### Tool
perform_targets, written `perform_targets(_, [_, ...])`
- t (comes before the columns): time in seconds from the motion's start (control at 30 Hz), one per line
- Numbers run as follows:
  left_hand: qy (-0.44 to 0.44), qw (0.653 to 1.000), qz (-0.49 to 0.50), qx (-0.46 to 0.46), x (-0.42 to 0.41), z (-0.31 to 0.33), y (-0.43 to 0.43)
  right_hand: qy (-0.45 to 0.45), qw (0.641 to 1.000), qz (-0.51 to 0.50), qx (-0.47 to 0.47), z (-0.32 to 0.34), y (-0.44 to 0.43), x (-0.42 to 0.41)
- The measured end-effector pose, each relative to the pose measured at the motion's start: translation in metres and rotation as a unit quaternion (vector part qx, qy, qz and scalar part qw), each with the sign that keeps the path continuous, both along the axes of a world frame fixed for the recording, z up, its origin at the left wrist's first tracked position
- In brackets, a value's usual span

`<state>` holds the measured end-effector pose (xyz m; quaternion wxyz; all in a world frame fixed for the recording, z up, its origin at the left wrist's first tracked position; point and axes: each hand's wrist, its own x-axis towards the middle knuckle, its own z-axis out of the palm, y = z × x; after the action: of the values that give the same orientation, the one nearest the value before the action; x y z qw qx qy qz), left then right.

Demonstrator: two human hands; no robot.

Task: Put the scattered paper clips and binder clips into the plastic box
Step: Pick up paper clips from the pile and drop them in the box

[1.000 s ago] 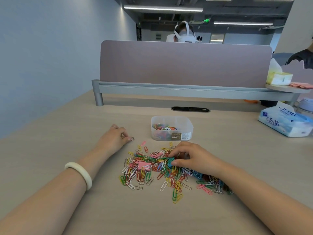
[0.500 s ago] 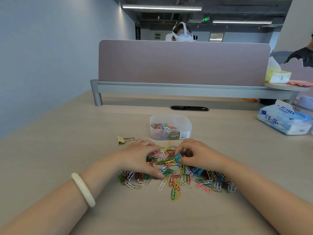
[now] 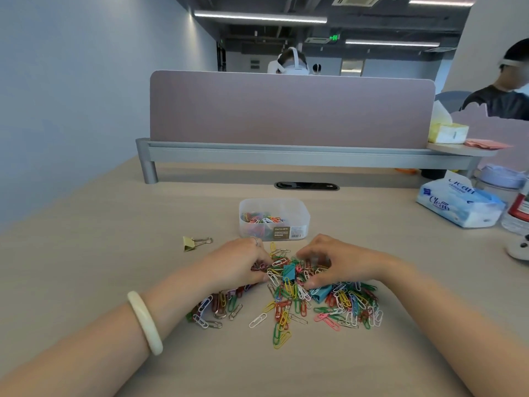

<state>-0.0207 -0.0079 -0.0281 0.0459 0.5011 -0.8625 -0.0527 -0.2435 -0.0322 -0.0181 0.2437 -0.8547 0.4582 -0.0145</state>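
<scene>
Across the pale wood counter (image 3: 114,253) we have a loose heap of coloured paper clips (image 3: 289,308) spread out just in front of us. Our left hand (image 3: 237,265) lies on the heap's nine o'clock edge and our right hand (image 3: 346,262) on its two o'clock edge. Both have their fingers curled down into the clips, and we cannot tell whether either one actually has hold of anything. Between them a teal binder clip (image 3: 288,273) sits on top of the heap, and a blue binder clip (image 3: 320,293) lies just below our right thumb. A white bangle (image 3: 144,322) circles our left wrist. At twelve o'clock from the heap, just beyond our fingertips, stands the clear plastic box (image 3: 303,216) with clips already inside. A yellow binder clip (image 3: 189,243) lies alone at ten o'clock, and a tissue pack (image 3: 458,204) rests at two o'clock. Farther back a mauve partition (image 3: 286,110) rises from a grey rail (image 3: 286,156), a plain bluish wall (image 3: 71,96) runs along the left, and strip lights (image 3: 260,18) hang overhead.
</scene>
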Motion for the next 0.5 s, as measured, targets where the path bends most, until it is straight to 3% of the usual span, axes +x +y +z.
perform_targets(0.13, [0.002,1.0,0.005,-0.017,-0.006,-0.001,-0.002,0.004,0.999,0.027,-0.035,0.002,0.009,0.015])
perform_targets(0.33, [-0.001,0.999,0.03,-0.036,-0.011,-0.006,0.001,-0.022,0.995,-0.01,-0.094,-0.006,0.012,0.028])
perform_targets(0.5, [0.062,0.997,0.042,-0.018,-0.005,-0.011,-0.001,-0.117,0.991,-0.058,-0.03,-0.006,0.008,0.026])
